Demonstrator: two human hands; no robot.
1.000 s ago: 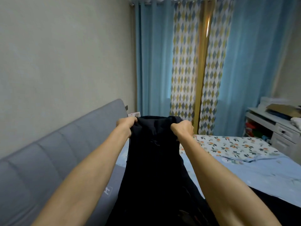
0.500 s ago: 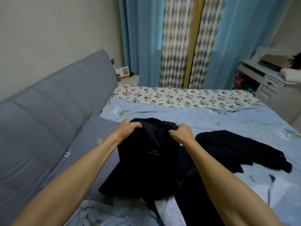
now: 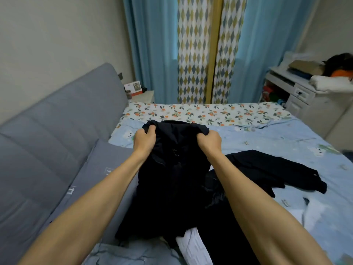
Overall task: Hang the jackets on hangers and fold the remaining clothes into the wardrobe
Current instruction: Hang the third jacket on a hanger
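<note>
A black jacket (image 3: pixel 170 178) hangs from both my hands over the bed, its lower part bunched on the bedding. My left hand (image 3: pixel 144 141) grips its top left edge and my right hand (image 3: pixel 209 143) grips its top right edge, both with curled fingers. A second black garment (image 3: pixel 271 170) lies spread on the blue sheet to the right. A white piece of clothing (image 3: pixel 193 245) pokes out from under the dark pile near the front.
The bed (image 3: pixel 286 142) has a blue sheet and a flowered strip at its far edge. A grey padded headboard (image 3: pixel 57 131) and grey pillow (image 3: pixel 107 169) lie to the left. A white desk (image 3: pixel 298 90) with stacked items stands at the right; curtains hang behind.
The jacket has come down from in front of my face to low over the bed, and my view has tipped down. Both hands keep their grip on its top edge.
</note>
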